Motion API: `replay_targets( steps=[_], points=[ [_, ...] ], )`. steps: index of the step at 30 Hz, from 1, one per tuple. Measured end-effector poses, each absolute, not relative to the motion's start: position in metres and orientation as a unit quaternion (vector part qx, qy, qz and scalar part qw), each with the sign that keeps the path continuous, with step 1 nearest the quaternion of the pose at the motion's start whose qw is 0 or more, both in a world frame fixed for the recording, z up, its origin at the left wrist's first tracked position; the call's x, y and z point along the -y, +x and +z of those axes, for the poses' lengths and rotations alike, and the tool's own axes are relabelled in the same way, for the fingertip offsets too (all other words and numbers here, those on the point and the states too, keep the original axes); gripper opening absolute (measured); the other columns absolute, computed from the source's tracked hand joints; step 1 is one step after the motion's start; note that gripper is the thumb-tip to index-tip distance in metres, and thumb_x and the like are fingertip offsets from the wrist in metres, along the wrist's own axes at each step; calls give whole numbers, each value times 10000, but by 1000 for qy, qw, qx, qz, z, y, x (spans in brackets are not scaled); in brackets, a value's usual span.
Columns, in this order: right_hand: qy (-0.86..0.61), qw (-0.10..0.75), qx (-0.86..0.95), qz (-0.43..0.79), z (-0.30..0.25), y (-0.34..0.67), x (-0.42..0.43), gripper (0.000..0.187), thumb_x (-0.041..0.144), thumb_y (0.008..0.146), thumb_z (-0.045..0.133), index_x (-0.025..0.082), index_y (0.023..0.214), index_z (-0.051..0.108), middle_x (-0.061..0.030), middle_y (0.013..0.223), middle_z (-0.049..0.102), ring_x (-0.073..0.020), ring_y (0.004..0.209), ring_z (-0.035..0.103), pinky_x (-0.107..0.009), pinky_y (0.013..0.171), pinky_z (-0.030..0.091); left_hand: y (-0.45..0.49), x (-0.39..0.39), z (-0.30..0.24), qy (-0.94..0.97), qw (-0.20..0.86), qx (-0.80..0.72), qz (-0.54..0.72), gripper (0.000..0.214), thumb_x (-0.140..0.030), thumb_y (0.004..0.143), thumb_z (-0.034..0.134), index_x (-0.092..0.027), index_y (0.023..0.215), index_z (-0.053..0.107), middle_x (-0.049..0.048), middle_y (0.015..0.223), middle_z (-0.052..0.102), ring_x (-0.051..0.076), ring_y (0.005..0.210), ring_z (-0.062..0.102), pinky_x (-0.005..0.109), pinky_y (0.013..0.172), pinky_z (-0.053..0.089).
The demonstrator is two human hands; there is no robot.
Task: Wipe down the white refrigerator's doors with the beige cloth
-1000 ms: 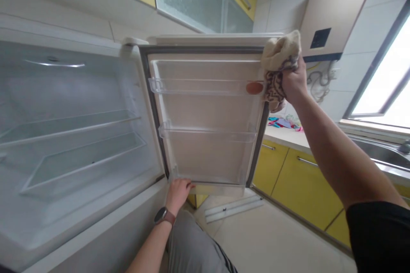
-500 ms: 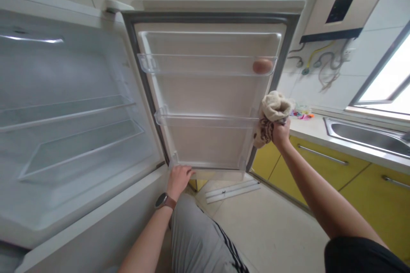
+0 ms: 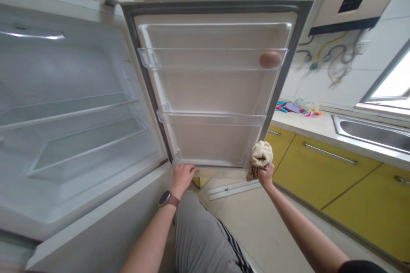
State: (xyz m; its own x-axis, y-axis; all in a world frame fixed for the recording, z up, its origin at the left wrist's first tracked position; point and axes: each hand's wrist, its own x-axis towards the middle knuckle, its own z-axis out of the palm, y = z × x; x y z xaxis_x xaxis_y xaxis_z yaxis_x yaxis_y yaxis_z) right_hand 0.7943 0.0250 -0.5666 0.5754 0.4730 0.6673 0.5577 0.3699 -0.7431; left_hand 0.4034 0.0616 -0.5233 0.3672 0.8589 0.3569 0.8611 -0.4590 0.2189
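Note:
The refrigerator door stands wide open, its shelved inner side facing me. My left hand, with a watch on the wrist, grips the rim of the clear bottom door shelf near the hinge side. At the lower outer corner of the door, my right hand is closed around a bunched cream cloth with a brown pattern. The cloth touches the door's edge. One brown egg lies at the right end of the top door shelf.
To the left is the lit refrigerator interior with glass shelves. On the right, yellow cabinets carry a counter with a sink and colourful items. A water heater hangs above. White strips lie on the floor.
My right hand has slid down the door's outer edge with the cloth, from the middle shelf's height to the bottom corner. My left hand keeps its place on the bottom shelf. The view shifted slightly.

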Motion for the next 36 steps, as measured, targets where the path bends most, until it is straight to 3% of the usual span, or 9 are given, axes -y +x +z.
replay_targets(
  steps=[11, 19, 26, 30, 36],
  points=[
    [-648, 623, 435, 51, -628, 788, 2, 360, 452, 592, 586, 199, 825, 693, -125, 832, 766, -301, 759, 704, -374, 713, 560, 402, -60, -524, -823, 2, 525, -217, 364, -379, 1048, 532, -210, 807, 748, 78, 891, 771, 264, 943, 693, 358, 849, 401],
    [-665, 632, 395, 49, -607, 784, 3, 359, 436, 603, 505, 185, 802, 667, -107, 822, 730, -273, 779, 655, -349, 728, 519, 401, -60, -527, -816, -6, 531, -228, 295, -368, 1017, 587, -221, 838, 770, 71, 911, 773, 268, 957, 687, 370, 880, 411],
    [-612, 684, 398, 2, -495, 792, -14, 244, 379, 655, 544, 175, 764, 620, -30, 702, 619, -178, 659, 535, -287, 640, 440, 400, -63, -532, -813, -13, 538, -224, 267, -405, 986, 625, -218, 885, 786, 86, 937, 771, 285, 1005, 678, 386, 917, 423],
    [-520, 746, 415, -37, -391, 793, -28, 248, 351, 702, 617, 150, 831, 685, -48, 812, 678, -176, 741, 567, -301, 716, 467, 401, -63, -532, -815, -14, 532, -230, 261, -379, 992, 607, -216, 889, 782, 89, 950, 773, 293, 1010, 681, 403, 936, 428],
    [-379, 821, 427, 24, -260, 802, -55, 315, 304, 718, 716, 114, 968, 701, -55, 914, 715, -173, 822, 623, -293, 737, 524, 401, -61, -530, -812, -10, 536, -233, 282, -363, 1008, 571, -222, 898, 790, 97, 940, 771, 300, 991, 685, 399, 911, 436]
  ],
)
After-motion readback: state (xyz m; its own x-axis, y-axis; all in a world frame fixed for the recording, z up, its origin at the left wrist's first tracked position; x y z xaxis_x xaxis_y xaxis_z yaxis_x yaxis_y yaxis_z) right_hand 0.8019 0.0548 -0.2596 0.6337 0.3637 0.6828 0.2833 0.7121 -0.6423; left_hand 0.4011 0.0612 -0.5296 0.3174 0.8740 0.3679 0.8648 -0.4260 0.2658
